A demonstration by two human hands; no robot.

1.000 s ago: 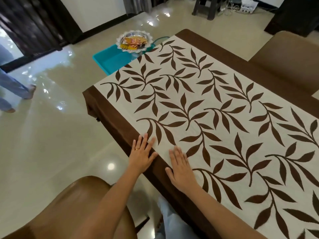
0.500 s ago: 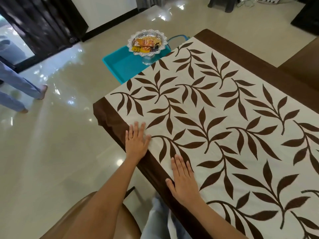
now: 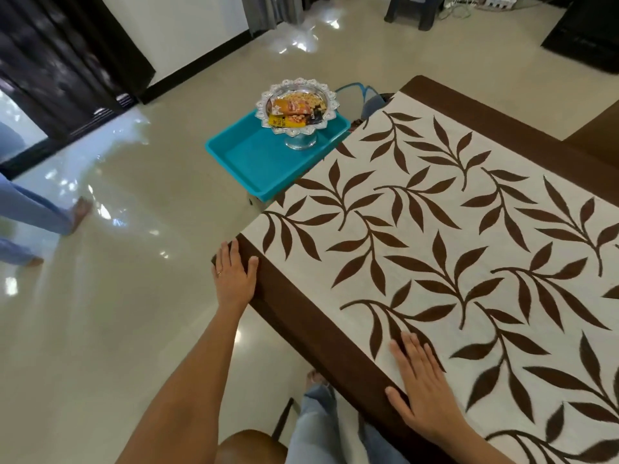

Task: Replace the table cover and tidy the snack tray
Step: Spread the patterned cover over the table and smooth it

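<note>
A cream table cover (image 3: 435, 229) with brown leaves and a brown border lies spread over the table. My left hand (image 3: 233, 276) rests flat on the cover's near-left corner, fingers over the brown border at the edge. My right hand (image 3: 420, 380) lies flat and open on the cover near the front edge, palm down. Beyond the table's left end, a silver footed snack tray (image 3: 296, 107) with several snack packets stands inside a teal plastic tray (image 3: 254, 159).
A brown chair (image 3: 248, 447) is right below me beside my legs. Another person's legs and bare feet (image 3: 78, 212) stand on the glossy floor at the left. A dark stool (image 3: 415, 8) and cables sit far back. Another chair (image 3: 596, 128) stands at the right.
My left hand slid left along the front edge to the cover's corner. My right hand stayed flat near the front edge. The view shifted left and closer.
</note>
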